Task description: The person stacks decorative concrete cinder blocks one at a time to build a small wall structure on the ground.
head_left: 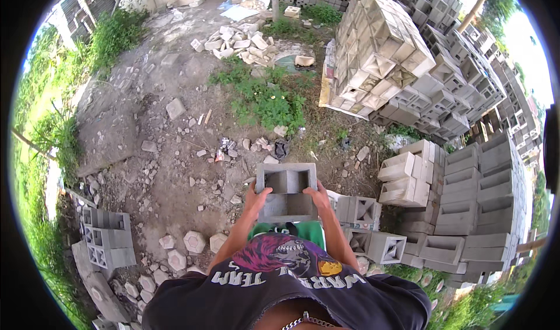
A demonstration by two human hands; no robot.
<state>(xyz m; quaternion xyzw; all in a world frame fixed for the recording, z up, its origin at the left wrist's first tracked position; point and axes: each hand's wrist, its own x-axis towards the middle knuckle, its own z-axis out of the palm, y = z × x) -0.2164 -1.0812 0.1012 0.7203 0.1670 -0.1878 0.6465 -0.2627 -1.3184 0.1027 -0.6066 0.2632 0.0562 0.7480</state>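
A grey concrete block [286,168] with square hollows is held up in front of my body, its open face turned toward me. My left hand [255,199] grips its left side, the thumb over the near rim. On the opposite side my right hand [318,196] clasps the block the same way. The fingers behind the block are partly hidden. Just right of my right forearm stand several grey vent blocks [357,211] with patterned openings. Green cloth [312,231] shows below the held block.
Stacked grey blocks [458,196] rise at the right, with a tall pale block stack [379,44] behind. A small block group [109,237] sits at the left. Rubble [239,40], weeds [271,99] and loose stones cover parts of the dirt ground [157,155]. Hexagonal pieces [194,242] lie near me.
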